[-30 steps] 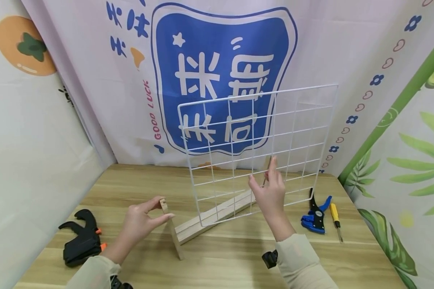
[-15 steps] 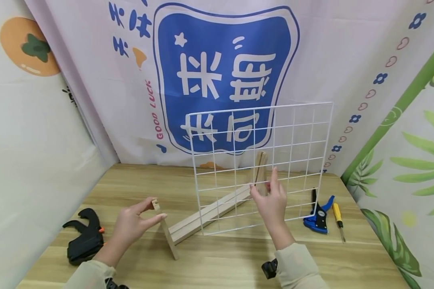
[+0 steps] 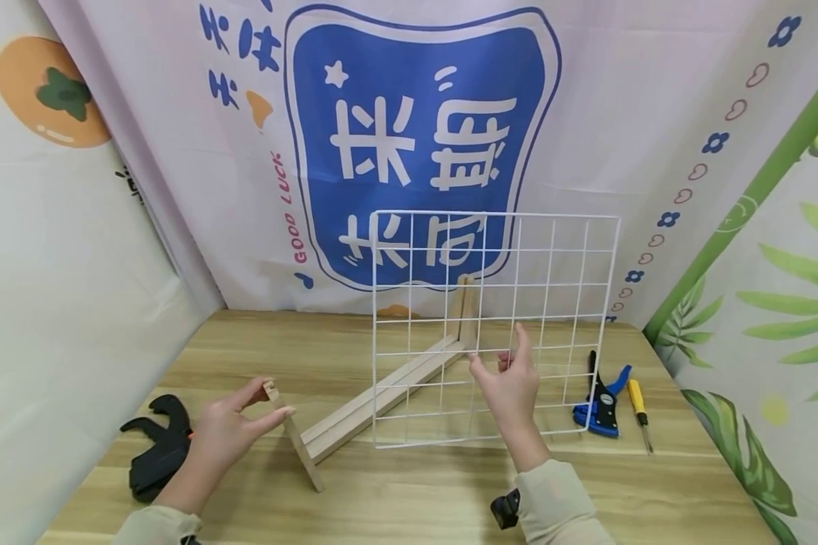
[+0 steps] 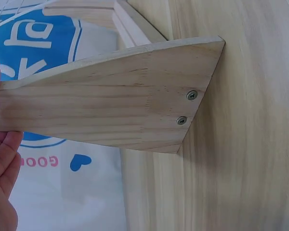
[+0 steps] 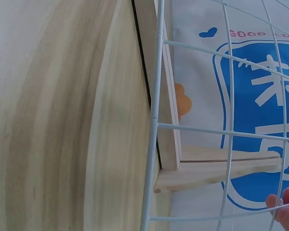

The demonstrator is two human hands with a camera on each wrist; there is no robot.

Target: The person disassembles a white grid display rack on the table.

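Observation:
My left hand pinches the top of an upright wooden end board between thumb and fingers. Two screw heads show low on that board in the left wrist view. A grooved wooden rail runs back along the table to a second upright board, forming a stand. In my right hand is a white wire grid panel, gripped near its middle and held upright in front of the rail. Its lower edge appears beside the rail in the right wrist view.
A black clamp with orange parts lies at the left of the wooden table. Blue-and-black wire strippers and a yellow-handled screwdriver lie at the right. A printed curtain hangs behind.
The wire grid panel has come down and levelled out in my right hand. The wooden stand has shifted left and turned, with my left hand still pinching its near end board.

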